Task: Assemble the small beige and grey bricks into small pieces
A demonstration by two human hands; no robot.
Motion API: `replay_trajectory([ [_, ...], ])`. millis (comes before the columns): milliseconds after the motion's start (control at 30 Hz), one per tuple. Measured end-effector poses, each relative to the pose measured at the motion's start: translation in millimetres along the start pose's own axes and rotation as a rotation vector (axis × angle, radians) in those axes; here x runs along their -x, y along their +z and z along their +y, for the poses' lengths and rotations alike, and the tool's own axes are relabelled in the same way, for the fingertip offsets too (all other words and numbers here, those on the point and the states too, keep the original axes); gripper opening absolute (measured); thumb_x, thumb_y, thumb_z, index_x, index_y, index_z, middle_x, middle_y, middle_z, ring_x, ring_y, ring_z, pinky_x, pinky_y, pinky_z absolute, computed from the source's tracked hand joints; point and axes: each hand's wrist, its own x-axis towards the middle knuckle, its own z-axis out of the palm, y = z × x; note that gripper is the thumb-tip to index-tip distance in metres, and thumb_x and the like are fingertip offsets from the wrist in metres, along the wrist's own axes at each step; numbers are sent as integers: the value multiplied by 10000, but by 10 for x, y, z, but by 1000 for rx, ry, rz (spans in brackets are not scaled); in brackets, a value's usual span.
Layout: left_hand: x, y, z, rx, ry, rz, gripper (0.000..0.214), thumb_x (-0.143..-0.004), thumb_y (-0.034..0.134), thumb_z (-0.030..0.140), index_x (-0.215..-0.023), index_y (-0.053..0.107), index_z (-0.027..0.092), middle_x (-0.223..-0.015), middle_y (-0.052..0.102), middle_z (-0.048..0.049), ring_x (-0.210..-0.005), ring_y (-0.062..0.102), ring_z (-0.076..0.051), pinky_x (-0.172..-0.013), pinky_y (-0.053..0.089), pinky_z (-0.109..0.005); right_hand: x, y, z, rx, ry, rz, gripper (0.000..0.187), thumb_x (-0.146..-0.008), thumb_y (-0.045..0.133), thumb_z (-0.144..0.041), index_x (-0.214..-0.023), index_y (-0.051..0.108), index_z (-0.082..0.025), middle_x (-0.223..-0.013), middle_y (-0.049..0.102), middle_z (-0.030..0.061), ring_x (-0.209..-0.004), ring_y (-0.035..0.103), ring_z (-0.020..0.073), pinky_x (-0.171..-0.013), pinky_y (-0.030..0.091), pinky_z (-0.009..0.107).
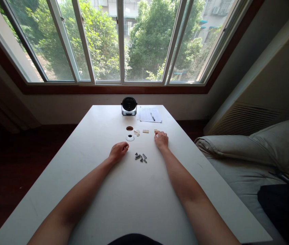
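My left hand rests on the white table with its fingers loosely curled, and nothing shows in them. Its nearest neighbours are a clear ring with a black centre and a small cluster of grey plastic bricks. My right hand sits further up the table, its fingertips against a small tan brick. To the left of that brick lie a tan plate, some beige pieces and a round brown disc.
A black desk fan and a sheet of paper with a pen stand at the far end of the table, below a large window. A grey padded sofa lies beyond the table's right edge.
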Motion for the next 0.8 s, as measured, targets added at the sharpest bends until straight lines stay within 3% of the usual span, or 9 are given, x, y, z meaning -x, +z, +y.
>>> replay_trajectory([
  [533, -4, -1, -6, -9, 9, -11, 195, -916, 482, 289, -887, 665, 225, -814, 677, -13, -708, 568, -159, -647, 386, -265, 6, -8, -12, -31, 5, -4, 206, -874, 552, -175, -1024, 684, -225, -1106, 609, 103, -1059, 495, 256, -905, 373, 344],
  [800, -5, 3, 0, -16, 7, -12, 197, -913, 484, 290, -885, 668, 225, -815, 677, -16, -713, 568, -160, -656, 388, -266, 18, -44, 1, 9, 195, 28, 135, -867, 556, -213, -955, 659, -209, -1063, 611, 116, -1073, 488, 284, -912, 348, 401],
])
